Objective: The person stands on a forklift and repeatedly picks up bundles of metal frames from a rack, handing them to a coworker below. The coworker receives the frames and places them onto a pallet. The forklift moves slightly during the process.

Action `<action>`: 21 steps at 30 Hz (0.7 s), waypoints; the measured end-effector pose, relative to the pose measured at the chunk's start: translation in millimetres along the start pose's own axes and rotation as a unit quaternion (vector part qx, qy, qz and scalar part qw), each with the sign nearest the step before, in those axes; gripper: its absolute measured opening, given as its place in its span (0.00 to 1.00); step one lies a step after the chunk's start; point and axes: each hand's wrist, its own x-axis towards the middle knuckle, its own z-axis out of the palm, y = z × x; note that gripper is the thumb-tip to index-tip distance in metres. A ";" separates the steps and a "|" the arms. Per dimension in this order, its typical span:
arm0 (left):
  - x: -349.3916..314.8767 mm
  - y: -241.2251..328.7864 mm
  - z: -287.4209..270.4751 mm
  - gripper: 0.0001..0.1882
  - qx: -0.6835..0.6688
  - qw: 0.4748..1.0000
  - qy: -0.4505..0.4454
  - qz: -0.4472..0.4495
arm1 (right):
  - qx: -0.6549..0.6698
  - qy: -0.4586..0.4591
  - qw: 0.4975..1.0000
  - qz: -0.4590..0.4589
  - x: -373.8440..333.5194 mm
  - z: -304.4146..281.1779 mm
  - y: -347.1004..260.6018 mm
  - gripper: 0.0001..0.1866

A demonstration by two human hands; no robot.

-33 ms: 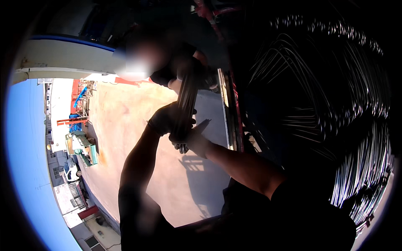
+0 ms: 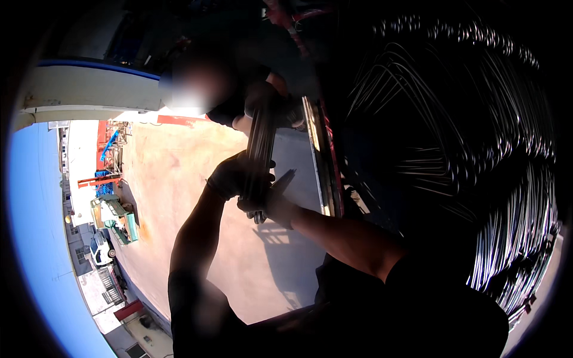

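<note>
Between my hands and another person runs a bundle of thin metal rods (image 2: 261,138), dark with some shiny streaks. My left hand (image 2: 231,176), in a dark glove, is closed round the bundle from the left. Just below it my right hand (image 2: 270,203), also gloved, is closed at the bundle's near end, and fingers show under it. A dark pointed piece (image 2: 285,180) sticks out beside my right hand; its kind cannot be made out. The other person's gloved hand (image 2: 260,98) is at the far end of the bundle. Deep shadow hides the exact grips.
To the right are stacks of bent steel wire (image 2: 516,238), mostly in shadow. A long metal-edged bar (image 2: 316,152) stands between them and the hands. Sunlit concrete ground (image 2: 179,173) lies left, with a green cart (image 2: 119,221) and a white vehicle (image 2: 101,247) farther off.
The whole view has shifted slightly, so most things sit a little farther left. Both hands keep the same hold on the rods.
</note>
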 end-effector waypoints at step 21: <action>-125.9 -95.6 319.9 0.34 -0.243 0.953 -0.043 0.176 | -0.025 -0.002 1.000 -0.006 -375.8 84.4 -18.2 0.11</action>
